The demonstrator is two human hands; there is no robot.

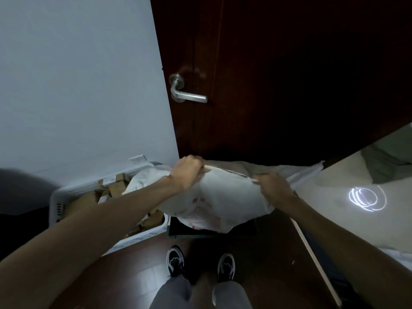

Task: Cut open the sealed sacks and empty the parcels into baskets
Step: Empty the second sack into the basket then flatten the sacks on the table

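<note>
A white woven sack (223, 197) with faded red print hangs in front of me, held up by its top edge. My left hand (187, 172) grips the left end of that edge, fist closed. My right hand (274, 186) grips the right end, fingers closed on the fabric. The sack's lower part sags over a dark green basket (189, 236) on the floor. To the left stands a white plastic basket (60, 204) with several brown cardboard parcels (116, 188) and a second white sack (142, 181) lying in it.
A dark wooden door (267, 85) with a metal lever handle (185, 93) is straight ahead, a pale wall (78, 85) to the left. A light surface (347, 208) with a thin wooden stick (316, 262) along its edge sits at the right. My feet (200, 264) stand on brown floor.
</note>
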